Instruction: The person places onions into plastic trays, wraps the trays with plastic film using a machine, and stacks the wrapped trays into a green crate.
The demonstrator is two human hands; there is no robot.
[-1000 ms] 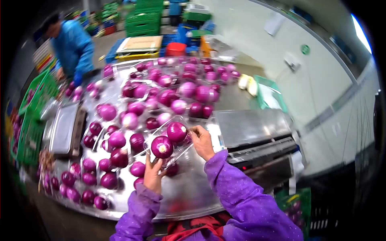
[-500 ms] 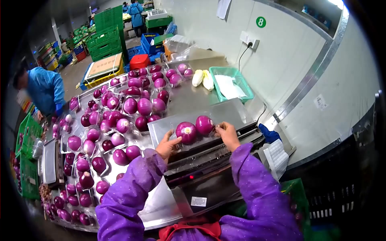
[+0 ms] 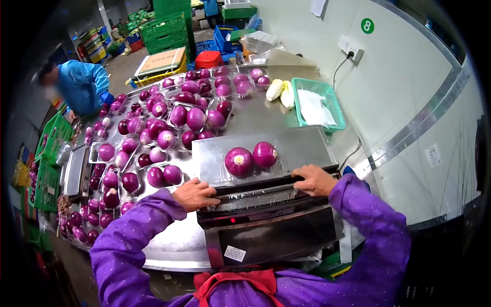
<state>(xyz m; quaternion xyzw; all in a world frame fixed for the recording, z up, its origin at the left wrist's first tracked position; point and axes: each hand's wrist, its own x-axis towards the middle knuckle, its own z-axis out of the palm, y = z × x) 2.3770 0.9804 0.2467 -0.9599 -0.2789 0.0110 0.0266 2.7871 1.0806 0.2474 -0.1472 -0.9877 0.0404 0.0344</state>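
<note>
Two purple onions, one [image 3: 239, 162] beside another [image 3: 265, 154], sit in a clear plastic tray [image 3: 252, 173] on the metal plate [image 3: 209, 153] of a film wrapping machine [image 3: 276, 233]. In front of them, clear cling film [image 3: 255, 198] lies across the machine's dark bars. My left hand [image 3: 196, 195] is at the film's left end, its fingers closed on the edge. At the right end my right hand [image 3: 314, 180] has its fingers curled over the film by the black bar. Both thumbs are partly hidden.
Many trays of purple onions [image 3: 163, 176] cover the table's left side. A green basket [image 3: 319, 102] with white sheets stands at the back right, beside two pale cabbages [image 3: 281, 93]. A co-worker in a blue smock [image 3: 82, 84] stands at the far left. A white wall [image 3: 409, 102] bounds the right.
Both hands have left the onion tray and come back to the film at the machine's bars. The tray now rests on the plate. My view has shifted left, and the co-worker has moved an arm.
</note>
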